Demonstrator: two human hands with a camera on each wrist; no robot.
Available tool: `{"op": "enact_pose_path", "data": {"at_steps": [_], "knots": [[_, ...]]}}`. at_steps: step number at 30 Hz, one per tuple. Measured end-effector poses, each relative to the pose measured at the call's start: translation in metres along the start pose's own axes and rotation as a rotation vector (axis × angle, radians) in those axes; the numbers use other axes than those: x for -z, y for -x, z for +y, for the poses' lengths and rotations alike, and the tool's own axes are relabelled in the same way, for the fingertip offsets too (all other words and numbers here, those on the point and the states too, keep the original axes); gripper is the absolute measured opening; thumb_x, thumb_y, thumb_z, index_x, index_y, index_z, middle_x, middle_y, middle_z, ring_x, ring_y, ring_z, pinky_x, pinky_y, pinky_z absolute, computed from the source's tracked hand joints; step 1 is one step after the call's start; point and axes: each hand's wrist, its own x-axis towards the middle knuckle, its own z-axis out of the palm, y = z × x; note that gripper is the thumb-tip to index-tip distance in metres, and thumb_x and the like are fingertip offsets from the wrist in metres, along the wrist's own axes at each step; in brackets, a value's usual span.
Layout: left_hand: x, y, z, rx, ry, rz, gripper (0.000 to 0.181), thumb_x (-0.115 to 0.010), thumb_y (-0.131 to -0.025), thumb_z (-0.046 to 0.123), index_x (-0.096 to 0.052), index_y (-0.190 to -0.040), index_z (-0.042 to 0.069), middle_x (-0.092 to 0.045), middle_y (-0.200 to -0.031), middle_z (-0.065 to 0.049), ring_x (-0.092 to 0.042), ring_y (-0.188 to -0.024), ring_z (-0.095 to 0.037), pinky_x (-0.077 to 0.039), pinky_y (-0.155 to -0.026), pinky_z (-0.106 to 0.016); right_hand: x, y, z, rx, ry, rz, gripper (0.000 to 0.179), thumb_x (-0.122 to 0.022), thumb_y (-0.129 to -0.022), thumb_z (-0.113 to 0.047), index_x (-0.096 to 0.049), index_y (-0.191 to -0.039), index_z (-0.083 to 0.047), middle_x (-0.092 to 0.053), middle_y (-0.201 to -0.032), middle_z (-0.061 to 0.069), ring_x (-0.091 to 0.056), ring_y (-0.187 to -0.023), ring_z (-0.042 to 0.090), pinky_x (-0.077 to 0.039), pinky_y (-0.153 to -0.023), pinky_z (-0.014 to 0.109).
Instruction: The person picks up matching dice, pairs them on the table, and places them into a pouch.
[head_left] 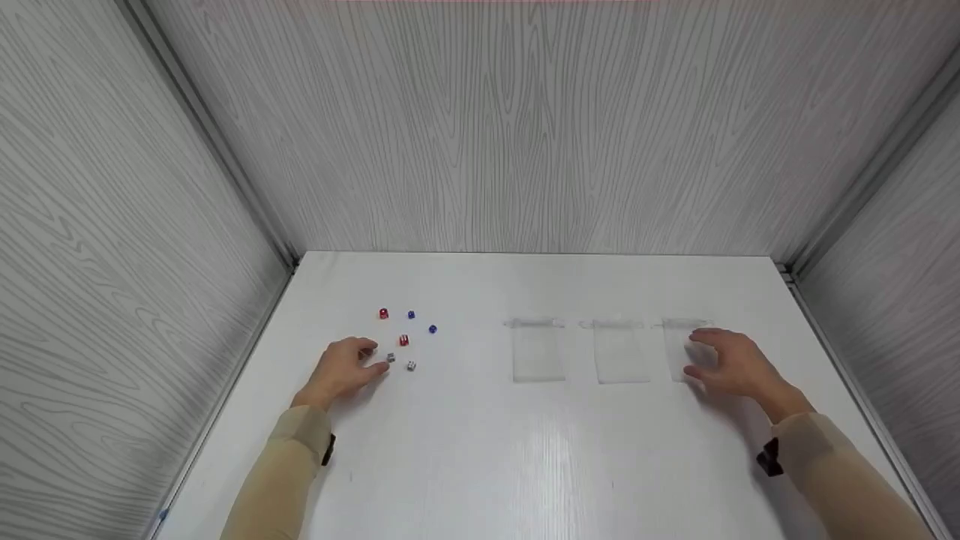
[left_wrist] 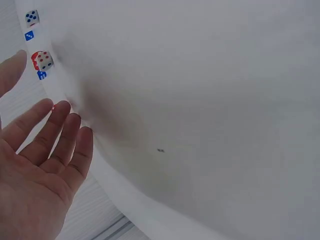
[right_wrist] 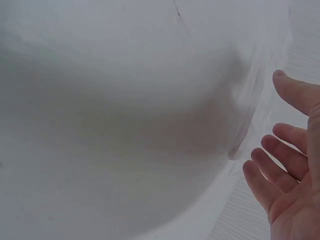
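Observation:
At the left of the table my left hand (head_left: pixel 346 369) hovers with parted, relaxed fingers beside a small group of dice. Nearest its thumb are two white dice (head_left: pixel 411 366); a red die (head_left: pixel 403 340) lies just beyond, with another red die (head_left: pixel 383 313) farther back. Two blue dice (head_left: pixel 433 329) lie to their right. In the left wrist view the fingers (left_wrist: pixel 47 135) hold nothing. Over on the right, my right hand (head_left: pixel 731 366) hangs with spread fingers above the rightmost clear pouch (head_left: pixel 676 349), partly covering it. Nothing is between its fingers (right_wrist: pixel 280 170).
Two more clear drawstring pouches (head_left: pixel 538 356) lie flat in a row to the left of the right hand. The white table (head_left: pixel 465 465) is bounded by a grey wood-grain back wall (head_left: pixel 510 135) and side walls (head_left: pixel 97 270).

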Motion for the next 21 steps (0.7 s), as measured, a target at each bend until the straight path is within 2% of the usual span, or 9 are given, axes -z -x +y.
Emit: {"op": "enact_pose_path", "data": {"at_steps": [5,12,21], "knots": [[-0.003,-0.004,0.002,0.013,0.025,-0.001,0.056,-0.079,-0.103,0.032,-0.069,-0.148,-0.001,-0.074,-0.144,-0.021,-0.068,-0.134,-0.039,-0.052,-0.123,-0.060,-0.007,-0.005,0.001,0.059,0.032,-0.017,0.061,-0.082,-0.098,-0.024,-0.067,-0.146,0.011,-0.065,-0.154,0.033,-0.059,-0.145,0.060,-0.045,-0.122,0.074],[-0.005,-0.007,0.005,0.037,0.023,-0.009,0.052,-0.079,-0.104,0.029,-0.069,-0.148,0.002,-0.074,-0.145,-0.020,-0.069,-0.137,-0.038,-0.052,-0.124,-0.059,-0.012,-0.007,0.000,0.084,0.052,-0.069,0.059,-0.083,-0.097,-0.022,-0.068,-0.143,0.012,-0.068,-0.151,0.033,-0.061,-0.142,0.059,-0.047,-0.121,0.073],[-0.013,-0.010,0.008,-0.008,0.060,0.026,0.034,-0.080,-0.104,0.019,-0.079,-0.134,0.004,-0.078,-0.135,-0.017,-0.073,-0.130,-0.036,-0.058,-0.116,-0.056,-0.014,-0.005,-0.001,0.067,0.078,-0.087,0.061,-0.081,-0.098,-0.024,-0.067,-0.146,0.011,-0.066,-0.154,0.031,-0.059,-0.145,0.058,-0.046,-0.122,0.072]]}}
